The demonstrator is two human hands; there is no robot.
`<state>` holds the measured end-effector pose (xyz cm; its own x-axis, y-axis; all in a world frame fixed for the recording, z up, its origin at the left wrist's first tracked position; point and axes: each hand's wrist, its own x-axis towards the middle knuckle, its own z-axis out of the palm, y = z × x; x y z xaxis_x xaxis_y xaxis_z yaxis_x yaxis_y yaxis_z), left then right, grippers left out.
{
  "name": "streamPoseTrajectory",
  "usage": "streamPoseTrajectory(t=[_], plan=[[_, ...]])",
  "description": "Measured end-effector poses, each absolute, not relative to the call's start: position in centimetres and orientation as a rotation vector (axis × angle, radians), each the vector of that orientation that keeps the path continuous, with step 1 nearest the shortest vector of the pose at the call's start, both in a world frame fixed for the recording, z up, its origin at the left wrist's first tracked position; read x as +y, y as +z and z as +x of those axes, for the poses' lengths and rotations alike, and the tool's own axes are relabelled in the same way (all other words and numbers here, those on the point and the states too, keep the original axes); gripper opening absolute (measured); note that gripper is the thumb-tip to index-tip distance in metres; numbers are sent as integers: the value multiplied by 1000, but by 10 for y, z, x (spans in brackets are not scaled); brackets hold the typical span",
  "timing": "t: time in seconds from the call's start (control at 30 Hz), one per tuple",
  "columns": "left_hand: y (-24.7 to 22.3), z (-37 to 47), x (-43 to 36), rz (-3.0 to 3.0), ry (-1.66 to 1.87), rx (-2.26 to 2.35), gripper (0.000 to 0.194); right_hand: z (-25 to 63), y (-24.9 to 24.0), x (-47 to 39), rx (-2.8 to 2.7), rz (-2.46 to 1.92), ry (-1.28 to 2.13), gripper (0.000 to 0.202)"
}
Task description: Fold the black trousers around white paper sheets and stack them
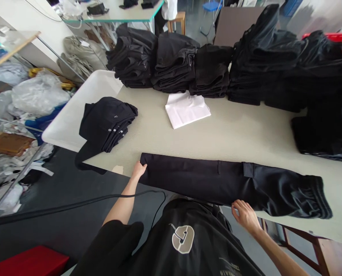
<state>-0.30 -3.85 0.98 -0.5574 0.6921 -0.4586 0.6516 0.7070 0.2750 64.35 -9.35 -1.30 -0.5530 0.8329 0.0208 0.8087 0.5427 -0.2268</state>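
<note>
Black trousers (193, 174), folded lengthwise, lie across the front of the pale table (231, 132), with the elastic waistband at the right. My left hand (139, 169) pinches the hem end at the left. Near the middle of the front edge, my right hand (244, 214) rests against the cloth with its fingers apart, holding nothing. A pile of dark garments with pale buttons (106, 122) sits at the table's left end. White folded sheets (186, 109) lie behind the trousers.
Several stacks of black garments (173, 61) line the table's back edge, with another dark stack (326, 130) at the right. A white bin (70, 115) adjoins the left end. A black cable (81, 201) crosses over my left forearm. A wooden stool (331, 253) stands at the lower right.
</note>
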Motion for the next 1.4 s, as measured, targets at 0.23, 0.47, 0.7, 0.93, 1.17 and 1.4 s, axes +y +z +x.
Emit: streamPoseTrajectory(t=[0.23,0.47,0.7,0.93,1.17,1.4], plan=[[56,-30,-31,1087,634,2447,41,616,-33,0,-2173,-1799,-3,43],[80,-60,-22,1248,666,2555,41,607,-58,-14,-2284,-1838,-40,66],[27,38,11,1426,159,2631,56,577,-37,16,-2467,-1461,157,62],[-26,172,2,2195,212,1732,57,519,-49,40,-2568,-1493,197,61],[-40,152,-2,2045,180,1972,62,564,-54,22,-2538,-1637,120,75],[-35,166,23,1677,243,2485,67,570,-54,20,-2520,-1607,88,70]])
